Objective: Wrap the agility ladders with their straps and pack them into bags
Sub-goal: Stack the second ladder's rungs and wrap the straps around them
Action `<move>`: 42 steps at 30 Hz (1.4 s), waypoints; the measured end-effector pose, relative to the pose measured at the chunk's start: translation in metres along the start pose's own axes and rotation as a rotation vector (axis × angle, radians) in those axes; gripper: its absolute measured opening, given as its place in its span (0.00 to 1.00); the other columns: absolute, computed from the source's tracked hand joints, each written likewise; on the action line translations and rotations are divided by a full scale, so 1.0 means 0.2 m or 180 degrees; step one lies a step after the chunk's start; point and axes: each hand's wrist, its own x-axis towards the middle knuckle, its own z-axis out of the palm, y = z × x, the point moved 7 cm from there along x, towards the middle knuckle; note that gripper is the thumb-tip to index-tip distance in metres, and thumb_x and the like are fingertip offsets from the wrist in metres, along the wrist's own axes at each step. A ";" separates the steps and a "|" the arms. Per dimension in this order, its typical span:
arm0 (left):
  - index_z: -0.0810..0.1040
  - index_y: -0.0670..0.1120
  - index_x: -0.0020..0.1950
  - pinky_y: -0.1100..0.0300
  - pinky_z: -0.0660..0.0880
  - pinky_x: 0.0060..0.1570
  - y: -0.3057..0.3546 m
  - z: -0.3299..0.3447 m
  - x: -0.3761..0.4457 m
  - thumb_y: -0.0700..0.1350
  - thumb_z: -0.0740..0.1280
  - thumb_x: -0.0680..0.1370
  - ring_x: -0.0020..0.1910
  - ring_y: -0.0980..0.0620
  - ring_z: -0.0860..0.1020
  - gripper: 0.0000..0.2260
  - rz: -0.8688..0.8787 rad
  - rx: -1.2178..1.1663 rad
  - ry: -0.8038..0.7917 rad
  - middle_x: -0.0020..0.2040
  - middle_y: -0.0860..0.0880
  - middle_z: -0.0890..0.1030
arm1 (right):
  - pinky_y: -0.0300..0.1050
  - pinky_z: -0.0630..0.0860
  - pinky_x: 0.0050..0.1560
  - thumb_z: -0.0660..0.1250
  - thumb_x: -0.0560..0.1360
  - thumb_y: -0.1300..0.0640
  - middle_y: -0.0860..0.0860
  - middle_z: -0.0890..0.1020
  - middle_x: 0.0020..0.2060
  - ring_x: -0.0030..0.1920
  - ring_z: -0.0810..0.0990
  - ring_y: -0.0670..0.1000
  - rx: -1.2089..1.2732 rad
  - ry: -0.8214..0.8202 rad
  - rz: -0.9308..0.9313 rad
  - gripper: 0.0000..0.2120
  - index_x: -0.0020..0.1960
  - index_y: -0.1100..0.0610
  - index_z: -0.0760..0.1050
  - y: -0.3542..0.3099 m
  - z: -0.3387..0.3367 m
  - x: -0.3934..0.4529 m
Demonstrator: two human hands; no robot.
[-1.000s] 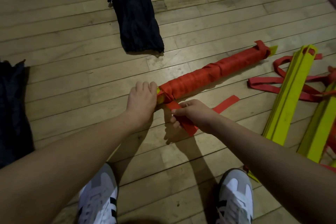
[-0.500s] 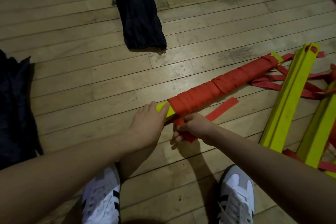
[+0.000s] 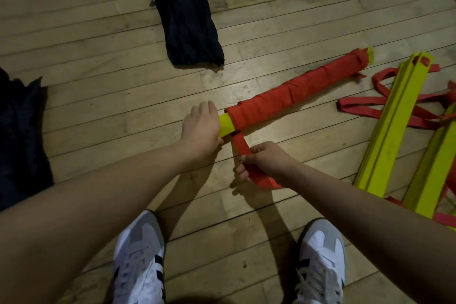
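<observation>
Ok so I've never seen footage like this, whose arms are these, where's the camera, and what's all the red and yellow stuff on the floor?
There is no machine here. The camera sits on a person's head and looks down, so you see their own arms and sneakers over a wooden floor.

The left hand grips the yellow end of a bundled agility ladder, already wound in red strap. The right hand pinches the loose strap end, which runs from under the bundle.

At the right lie unwrapped ladders, stacks of yellow rungs with loose red straps. One black bag lies beyond the bundle. More dark fabric lies at the left edge, perhaps another bag.
</observation>
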 end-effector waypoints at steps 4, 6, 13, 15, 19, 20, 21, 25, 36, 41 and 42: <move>0.66 0.39 0.67 0.57 0.70 0.51 0.02 0.01 0.04 0.50 0.71 0.74 0.56 0.46 0.70 0.27 0.0176 0.0602 0.0251 0.58 0.43 0.70 | 0.44 0.79 0.32 0.59 0.80 0.66 0.59 0.82 0.35 0.30 0.80 0.52 -0.0131 0.0048 -0.0137 0.07 0.49 0.67 0.74 -0.01 -0.02 0.03; 0.65 0.39 0.68 0.56 0.69 0.52 0.03 0.04 0.01 0.53 0.68 0.76 0.56 0.45 0.70 0.27 0.0358 0.0738 0.0298 0.59 0.43 0.69 | 0.42 0.78 0.32 0.59 0.80 0.65 0.58 0.82 0.35 0.30 0.80 0.50 -0.0283 0.0049 -0.0179 0.07 0.49 0.66 0.75 -0.01 -0.02 0.03; 0.47 0.47 0.78 0.49 0.60 0.68 0.08 0.19 -0.27 0.58 0.52 0.81 0.70 0.38 0.62 0.29 0.0643 -0.0311 -0.0414 0.73 0.37 0.58 | 0.39 0.78 0.32 0.59 0.80 0.67 0.58 0.80 0.34 0.28 0.78 0.48 -0.0445 0.0011 -0.0213 0.08 0.47 0.67 0.76 0.01 -0.02 0.02; 0.49 0.47 0.78 0.50 0.62 0.66 0.11 0.19 -0.30 0.58 0.52 0.81 0.69 0.40 0.64 0.29 0.0686 -0.0342 -0.0444 0.72 0.39 0.61 | 0.37 0.76 0.30 0.59 0.79 0.68 0.58 0.80 0.33 0.26 0.78 0.47 -0.0559 0.0035 -0.0231 0.09 0.44 0.66 0.76 0.01 -0.02 0.01; 0.57 0.44 0.74 0.52 0.68 0.60 0.16 0.15 -0.28 0.53 0.56 0.81 0.63 0.44 0.70 0.24 0.0556 -0.0377 -0.0386 0.65 0.44 0.71 | 0.35 0.74 0.27 0.59 0.78 0.69 0.56 0.78 0.29 0.23 0.75 0.46 -0.0591 0.0174 -0.0346 0.10 0.40 0.64 0.75 0.01 -0.03 -0.02; 0.60 0.44 0.73 0.52 0.69 0.58 0.16 0.14 -0.28 0.52 0.57 0.81 0.62 0.45 0.70 0.23 0.0524 -0.0428 -0.0400 0.64 0.44 0.72 | 0.35 0.73 0.26 0.59 0.77 0.69 0.55 0.77 0.27 0.22 0.75 0.45 -0.0640 0.0268 -0.0405 0.10 0.39 0.64 0.75 0.01 -0.04 -0.03; 0.61 0.44 0.72 0.52 0.71 0.55 0.16 0.14 -0.27 0.51 0.58 0.81 0.61 0.45 0.71 0.22 0.0487 -0.0478 -0.0411 0.63 0.44 0.73 | 0.34 0.71 0.26 0.60 0.77 0.70 0.55 0.77 0.26 0.22 0.74 0.44 -0.0677 0.0359 -0.0445 0.10 0.38 0.64 0.75 0.00 -0.06 -0.03; 0.64 0.44 0.68 0.54 0.70 0.46 0.12 0.09 -0.21 0.47 0.61 0.80 0.58 0.44 0.73 0.18 0.0349 -0.0290 -0.0306 0.61 0.44 0.74 | 0.35 0.70 0.25 0.60 0.76 0.69 0.54 0.76 0.25 0.22 0.73 0.46 -0.0685 0.0458 -0.0443 0.10 0.38 0.63 0.76 0.00 -0.08 -0.03; 0.63 0.47 0.67 0.51 0.67 0.60 0.11 0.10 -0.19 0.52 0.61 0.80 0.63 0.41 0.67 0.19 0.0942 0.0294 -0.0059 0.66 0.40 0.64 | 0.37 0.72 0.27 0.61 0.80 0.65 0.55 0.77 0.29 0.28 0.74 0.51 -0.0559 0.0205 -0.0640 0.10 0.40 0.62 0.74 -0.04 -0.02 -0.04; 0.62 0.45 0.69 0.55 0.71 0.50 0.08 0.06 -0.17 0.47 0.63 0.80 0.59 0.46 0.73 0.19 0.0434 -0.0205 -0.0023 0.61 0.44 0.72 | 0.36 0.72 0.29 0.61 0.80 0.64 0.54 0.78 0.29 0.28 0.75 0.48 -0.0730 0.0286 -0.0603 0.09 0.42 0.63 0.75 0.01 -0.04 -0.05; 0.63 0.45 0.68 0.56 0.70 0.47 0.07 0.05 -0.16 0.47 0.64 0.79 0.59 0.46 0.72 0.19 0.0388 -0.0147 -0.0066 0.61 0.44 0.72 | 0.36 0.72 0.29 0.61 0.80 0.64 0.54 0.78 0.29 0.28 0.75 0.48 -0.0746 0.0341 -0.0610 0.09 0.43 0.64 0.76 0.01 -0.05 -0.05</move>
